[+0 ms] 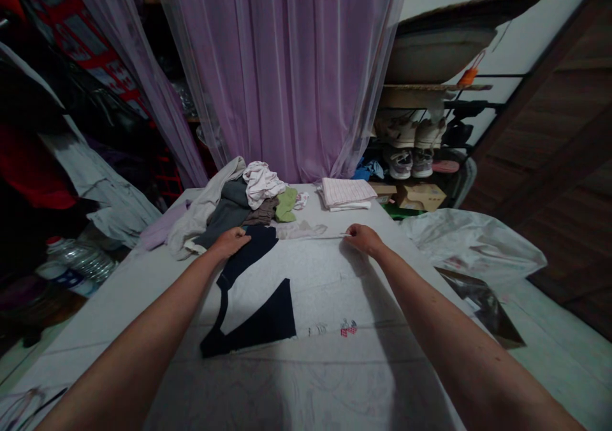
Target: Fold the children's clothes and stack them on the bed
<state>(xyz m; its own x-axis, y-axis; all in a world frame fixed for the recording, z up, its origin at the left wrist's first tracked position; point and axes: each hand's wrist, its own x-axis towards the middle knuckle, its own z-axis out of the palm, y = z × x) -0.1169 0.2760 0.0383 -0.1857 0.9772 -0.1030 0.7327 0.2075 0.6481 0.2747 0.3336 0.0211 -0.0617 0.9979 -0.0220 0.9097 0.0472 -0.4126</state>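
Both my bare forearms (143, 348) stretch away from me over a pale covered surface (90, 335), where a white garment with navy trim (310, 291) lies spread flat, a small red-patterned print (348, 328) near its closer edge. My left grip (231, 241) is curled closed on the navy band at the garment's far end; my right grip (364, 240) pinches its pale far edge, fingers together, and the two grips stand well apart. Just beyond them sits a heap of clothes (239, 204) in grey, white, green and brown, beside a folded pink-checked stack (347, 193). A sheer mauve curtain (287, 67) hangs behind, shoes (411, 144) sit on a rack, and a plastic bag (471, 246) lies to my right.
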